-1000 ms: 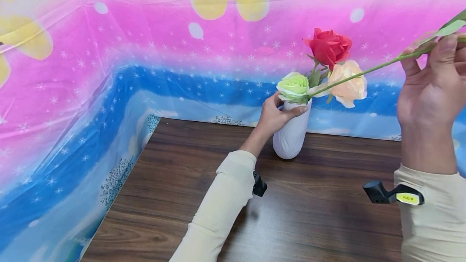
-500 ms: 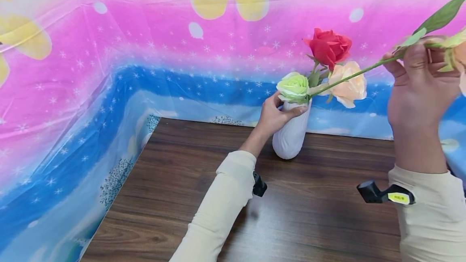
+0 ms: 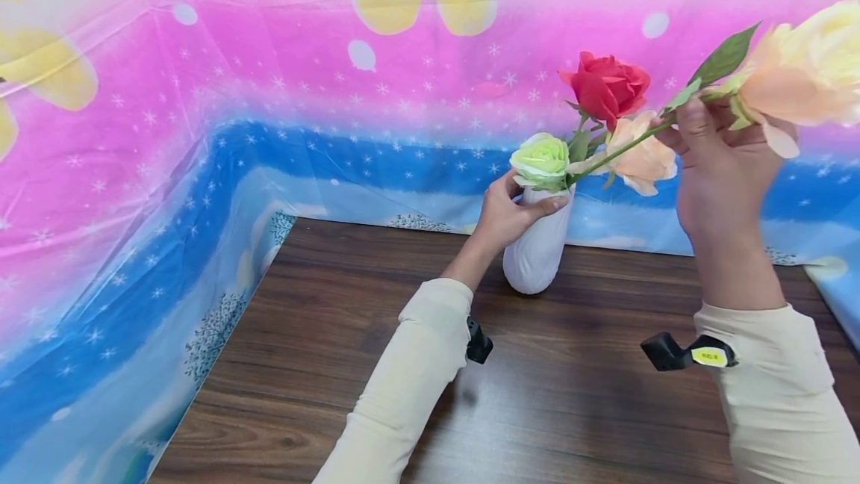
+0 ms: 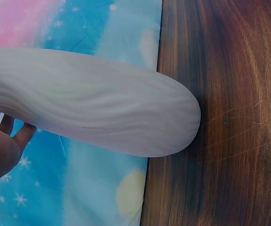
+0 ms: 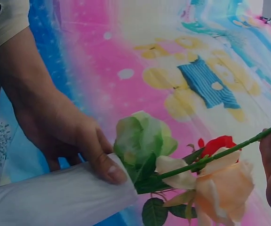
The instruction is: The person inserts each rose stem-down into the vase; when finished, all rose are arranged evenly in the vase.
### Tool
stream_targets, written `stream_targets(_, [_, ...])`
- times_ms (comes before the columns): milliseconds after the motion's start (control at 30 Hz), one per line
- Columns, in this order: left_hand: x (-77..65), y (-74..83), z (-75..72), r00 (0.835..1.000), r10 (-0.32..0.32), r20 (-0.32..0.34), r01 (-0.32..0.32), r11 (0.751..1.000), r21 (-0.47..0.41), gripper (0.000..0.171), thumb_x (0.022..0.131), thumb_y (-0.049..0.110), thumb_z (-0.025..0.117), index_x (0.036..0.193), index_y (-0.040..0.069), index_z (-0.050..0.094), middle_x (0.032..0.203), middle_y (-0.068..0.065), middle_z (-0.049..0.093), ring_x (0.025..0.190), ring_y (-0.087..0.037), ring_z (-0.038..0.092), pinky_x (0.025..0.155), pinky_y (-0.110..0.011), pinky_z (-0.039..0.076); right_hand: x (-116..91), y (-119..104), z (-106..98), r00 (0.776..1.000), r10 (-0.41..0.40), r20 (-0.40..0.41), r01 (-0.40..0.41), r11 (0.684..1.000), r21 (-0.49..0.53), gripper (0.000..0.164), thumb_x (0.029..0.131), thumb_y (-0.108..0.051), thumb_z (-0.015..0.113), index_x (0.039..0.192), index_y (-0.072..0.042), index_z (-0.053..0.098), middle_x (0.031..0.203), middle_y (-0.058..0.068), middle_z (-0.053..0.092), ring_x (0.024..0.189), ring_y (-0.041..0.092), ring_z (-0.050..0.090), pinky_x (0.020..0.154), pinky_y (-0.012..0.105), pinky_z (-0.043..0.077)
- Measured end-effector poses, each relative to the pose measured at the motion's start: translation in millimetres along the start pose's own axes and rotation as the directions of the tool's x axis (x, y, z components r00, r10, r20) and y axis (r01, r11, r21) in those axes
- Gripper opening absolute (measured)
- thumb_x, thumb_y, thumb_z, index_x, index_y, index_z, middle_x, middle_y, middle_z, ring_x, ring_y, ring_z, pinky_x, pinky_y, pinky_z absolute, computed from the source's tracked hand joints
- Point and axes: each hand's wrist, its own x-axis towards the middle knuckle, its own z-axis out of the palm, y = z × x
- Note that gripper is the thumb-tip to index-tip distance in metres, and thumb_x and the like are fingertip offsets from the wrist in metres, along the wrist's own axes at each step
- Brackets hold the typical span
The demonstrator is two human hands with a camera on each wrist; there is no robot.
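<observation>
A white vase (image 3: 537, 256) with wavy relief stands on the wooden table, and my left hand (image 3: 504, 213) grips it just below the rim. From its mouth rise a pale green rose (image 3: 541, 158), a red rose (image 3: 608, 88) and a peach rose (image 3: 646, 166). My right hand (image 3: 725, 163) pinches the stem of another rose, a large peach-and-yellow one (image 3: 806, 69), close under the bloom. That green stem (image 5: 211, 158) slants down leftward across the peach rose to the vase mouth, where its lower end is hidden. The left wrist view shows the vase body (image 4: 102, 103) and fingers beneath it.
The dark wooden table (image 3: 349, 305) ends close behind the vase. A printed pink and blue cloth (image 3: 302, 81) with butterflies and snowflakes hangs behind and along the left side. Each sleeve carries a small black wrist camera (image 3: 479, 342).
My right hand has moved left and slightly down toward the vase, bringing its rose bloom into view as the stem between hand and vase shortens. My left hand and the vase have stayed put.
</observation>
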Motion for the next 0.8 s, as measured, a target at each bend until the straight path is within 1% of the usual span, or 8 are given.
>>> stream_targets(133, [-1.2,0.0,-0.5,1.000,-0.004,0.004,0.004,1.000,-0.001,0.054,0.085,0.023,0.084,0.134,0.014,0.061,0.132,-0.006,0.069,0.122,-0.019,0.067,0.096,-0.028,0.056,-1.3,11.6,-0.6,0.999,-0.023,0.037,0.025,0.998,-0.056,0.032,0.086,0.014,0.070,0.117,0.006,0.064,0.090,0.017,0.073,0.076,0.025,0.075,0.071,0.034,0.063])
stream_targets(200, [-1.7,0.0,-0.8,1.000,-0.007,0.006,0.007,1.000,-0.003,0.055,0.085,0.022,0.084,0.134,0.015,0.061,0.132,-0.006,0.069,0.123,-0.019,0.066,0.096,-0.029,0.057,-2.6,18.0,-0.9,0.998,-0.031,0.056,0.036,0.995,-0.093,0.033,0.085,0.015,0.071,0.116,0.006,0.065,0.089,0.014,0.073,0.076,0.023,0.075,0.071,0.032,0.063])
stream_targets(300, [-2.3,0.0,-1.2,1.000,-0.011,0.010,0.011,1.000,-0.008,0.055,0.085,0.023,0.084,0.135,0.015,0.061,0.132,-0.006,0.069,0.123,-0.020,0.066,0.095,-0.029,0.057,-6.2,26.9,-1.4,0.996,-0.029,0.089,0.045,0.982,-0.186,0.034,0.084,0.014,0.073,0.116,0.003,0.067,0.089,0.010,0.075,0.074,0.019,0.076,0.070,0.030,0.063])
stream_targets(467, [-3.2,0.2,-1.7,1.000,-0.007,0.019,0.008,1.000,-0.015,0.056,0.085,0.022,0.084,0.135,0.015,0.061,0.133,-0.006,0.068,0.123,-0.021,0.066,0.093,-0.028,0.057,-13.8,42.1,-5.8,0.990,0.007,0.138,0.038,0.946,-0.322,0.040,0.084,0.011,0.073,0.120,-0.003,0.067,0.098,0.005,0.075,0.082,0.014,0.077,0.070,0.027,0.062])
stream_targets(567, [-3.5,-0.1,-2.1,1.000,0.008,0.024,-0.008,1.000,-0.016,0.056,0.085,0.021,0.084,0.135,0.014,0.061,0.133,-0.007,0.068,0.124,-0.022,0.066,0.093,-0.027,0.057,-17.7,52.4,-10.9,0.986,0.002,0.169,0.059,0.934,-0.352,0.041,0.082,0.012,0.073,0.121,-0.002,0.068,0.104,0.004,0.074,0.088,0.013,0.074,0.073,0.024,0.062])
stream_targets(633, [-3.6,-0.3,-2.3,0.999,0.020,0.028,-0.020,1.000,-0.015,0.056,0.085,0.020,0.084,0.135,0.013,0.060,0.133,-0.007,0.068,0.124,-0.022,0.066,0.093,-0.026,0.057,-19.9,59.8,-15.3,0.980,-0.013,0.199,0.093,0.913,-0.398,0.040,0.082,0.010,0.075,0.120,-0.002,0.070,0.104,0.001,0.074,0.092,0.012,0.072,0.079,0.022,0.061])
stream_targets(700, [-3.8,-0.6,-2.6,0.999,0.030,0.031,-0.030,0.999,-0.016,0.055,0.085,0.019,0.083,0.135,0.012,0.060,0.132,-0.008,0.068,0.122,-0.022,0.067,0.092,-0.025,0.057,-21.8,67.7,-20.3,0.969,-0.036,0.244,0.151,0.870,-0.469,0.039,0.081,0.009,0.076,0.119,-0.001,0.070,0.106,-0.005,0.072,0.098,0.009,0.068,0.087,0.021,0.057])
stream_targets(800, [-4.4,-0.7,-3.0,0.998,0.047,0.045,-0.046,0.999,-0.020,0.054,0.086,0.019,0.083,0.134,0.012,0.060,0.132,-0.009,0.068,0.121,-0.021,0.067,0.094,-0.025,0.057,-27.5,78.3,-29.7,0.954,-0.038,0.296,0.205,0.804,-0.558,0.040,0.082,0.005,0.077,0.121,-0.002,0.070,0.111,-0.013,0.068,0.108,0.006,0.063,0.095,0.019,0.052])
